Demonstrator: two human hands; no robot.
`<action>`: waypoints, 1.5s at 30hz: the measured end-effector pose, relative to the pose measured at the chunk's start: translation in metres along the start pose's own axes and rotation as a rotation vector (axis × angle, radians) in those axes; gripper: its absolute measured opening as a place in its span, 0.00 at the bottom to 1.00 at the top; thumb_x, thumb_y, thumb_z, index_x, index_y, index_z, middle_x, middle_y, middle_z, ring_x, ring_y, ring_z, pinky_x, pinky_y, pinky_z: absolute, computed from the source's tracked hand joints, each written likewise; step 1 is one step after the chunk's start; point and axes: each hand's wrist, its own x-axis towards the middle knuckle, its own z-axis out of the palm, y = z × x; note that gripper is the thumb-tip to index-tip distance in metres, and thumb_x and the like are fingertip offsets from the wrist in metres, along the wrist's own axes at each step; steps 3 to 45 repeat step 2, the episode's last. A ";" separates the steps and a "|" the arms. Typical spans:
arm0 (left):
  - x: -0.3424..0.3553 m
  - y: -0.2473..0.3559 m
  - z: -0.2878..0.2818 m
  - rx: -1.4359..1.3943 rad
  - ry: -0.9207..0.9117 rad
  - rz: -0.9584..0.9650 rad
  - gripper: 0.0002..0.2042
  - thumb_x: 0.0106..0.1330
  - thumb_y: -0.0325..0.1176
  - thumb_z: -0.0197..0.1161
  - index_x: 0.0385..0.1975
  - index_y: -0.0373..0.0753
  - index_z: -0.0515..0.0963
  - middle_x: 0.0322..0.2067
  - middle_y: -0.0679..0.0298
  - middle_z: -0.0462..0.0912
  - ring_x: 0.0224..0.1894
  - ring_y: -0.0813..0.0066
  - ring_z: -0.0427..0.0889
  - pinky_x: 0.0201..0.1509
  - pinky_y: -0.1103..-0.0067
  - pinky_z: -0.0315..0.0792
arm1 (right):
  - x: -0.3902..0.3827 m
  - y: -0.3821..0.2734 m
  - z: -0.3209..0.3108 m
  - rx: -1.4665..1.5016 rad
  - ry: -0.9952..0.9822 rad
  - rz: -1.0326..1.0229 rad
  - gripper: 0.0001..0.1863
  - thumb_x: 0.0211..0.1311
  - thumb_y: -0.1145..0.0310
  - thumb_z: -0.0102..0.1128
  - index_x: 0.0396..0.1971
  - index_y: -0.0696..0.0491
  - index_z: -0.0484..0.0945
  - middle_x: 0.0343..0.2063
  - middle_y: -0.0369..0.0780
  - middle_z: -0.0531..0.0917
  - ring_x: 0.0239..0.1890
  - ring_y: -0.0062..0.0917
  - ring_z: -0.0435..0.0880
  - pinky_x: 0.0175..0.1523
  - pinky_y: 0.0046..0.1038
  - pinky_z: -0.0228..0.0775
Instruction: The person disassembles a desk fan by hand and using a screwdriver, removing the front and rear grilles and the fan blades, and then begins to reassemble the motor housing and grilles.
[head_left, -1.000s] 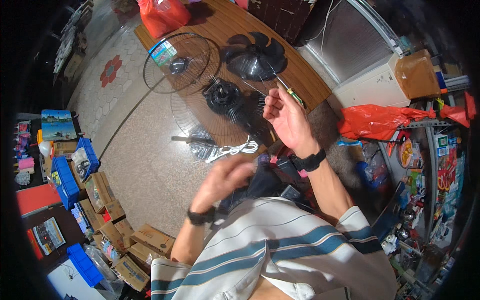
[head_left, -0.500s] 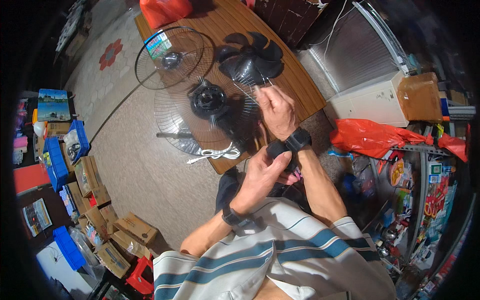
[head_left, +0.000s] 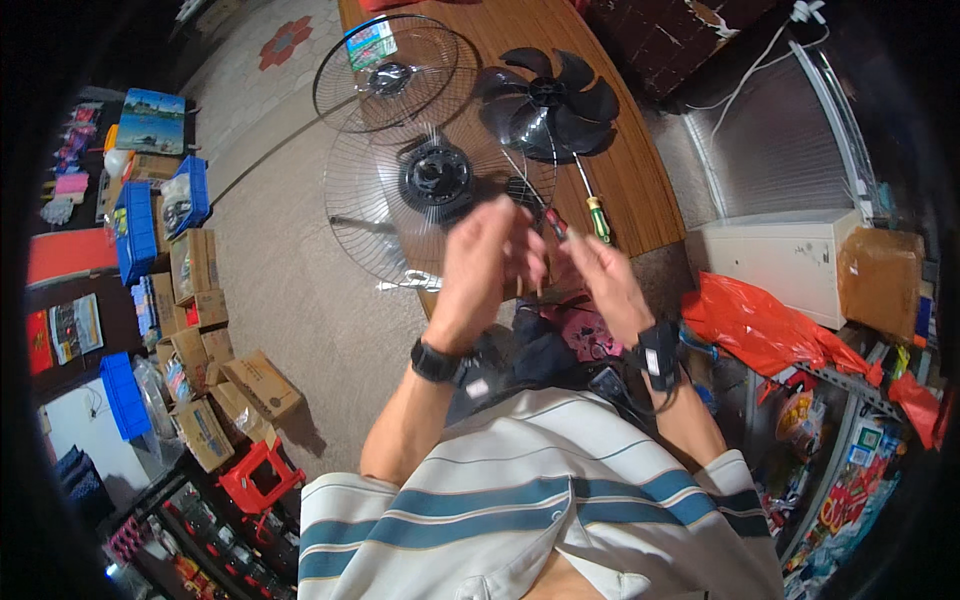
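Note:
My left hand (head_left: 485, 265) is over the near edge of the wire fan guard (head_left: 350, 220), its fingers bent and smeared by motion; what lies under them is hidden. To its right, my right hand (head_left: 607, 285) has its fingers stretched toward the handle end of a red-handled screwdriver (head_left: 556, 222), with no object visible in it. A screwdriver with a green and yellow handle (head_left: 598, 218) lies beside it. At the guard's centre is a black round hub (head_left: 437, 178). Behind the screwdrivers rests a black fan blade (head_left: 548, 95). A second wire guard (head_left: 330, 100) leans at the back left.
The parts lie on a brown wooden table (head_left: 645, 190). At right stand a white cabinet (head_left: 770, 255), a red plastic bag (head_left: 765, 325) and a shelf of small goods. Cardboard boxes (head_left: 262, 385), blue bins (head_left: 135, 235) and a red stool (head_left: 258, 475) are at left.
My right hand has drawn back from the screwdrivers, uncovering their handles. My left hand has moved up to the guard; the black round thing it held is out of sight. The view has shifted.

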 end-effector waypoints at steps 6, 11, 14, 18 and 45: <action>0.019 0.008 -0.006 -0.026 0.081 0.170 0.17 0.86 0.46 0.56 0.50 0.36 0.79 0.35 0.59 0.89 0.29 0.71 0.88 0.35 0.77 0.85 | -0.007 0.003 0.002 -0.033 -0.085 -0.001 0.21 0.85 0.50 0.57 0.56 0.54 0.84 0.44 0.28 0.84 0.47 0.11 0.79 0.55 0.21 0.73; 0.019 0.008 -0.006 -0.026 0.081 0.170 0.17 0.86 0.46 0.56 0.50 0.36 0.79 0.35 0.59 0.89 0.29 0.71 0.88 0.35 0.77 0.85 | -0.007 0.003 0.002 -0.033 -0.085 -0.001 0.21 0.85 0.50 0.57 0.56 0.54 0.84 0.44 0.28 0.84 0.47 0.11 0.79 0.55 0.21 0.73; 0.019 0.008 -0.006 -0.026 0.081 0.170 0.17 0.86 0.46 0.56 0.50 0.36 0.79 0.35 0.59 0.89 0.29 0.71 0.88 0.35 0.77 0.85 | -0.007 0.003 0.002 -0.033 -0.085 -0.001 0.21 0.85 0.50 0.57 0.56 0.54 0.84 0.44 0.28 0.84 0.47 0.11 0.79 0.55 0.21 0.73; 0.019 0.008 -0.006 -0.026 0.081 0.170 0.17 0.86 0.46 0.56 0.50 0.36 0.79 0.35 0.59 0.89 0.29 0.71 0.88 0.35 0.77 0.85 | -0.007 0.003 0.002 -0.033 -0.085 -0.001 0.21 0.85 0.50 0.57 0.56 0.54 0.84 0.44 0.28 0.84 0.47 0.11 0.79 0.55 0.21 0.73; 0.019 0.008 -0.006 -0.026 0.081 0.170 0.17 0.86 0.46 0.56 0.50 0.36 0.79 0.35 0.59 0.89 0.29 0.71 0.88 0.35 0.77 0.85 | -0.007 0.003 0.002 -0.033 -0.085 -0.001 0.21 0.85 0.50 0.57 0.56 0.54 0.84 0.44 0.28 0.84 0.47 0.11 0.79 0.55 0.21 0.73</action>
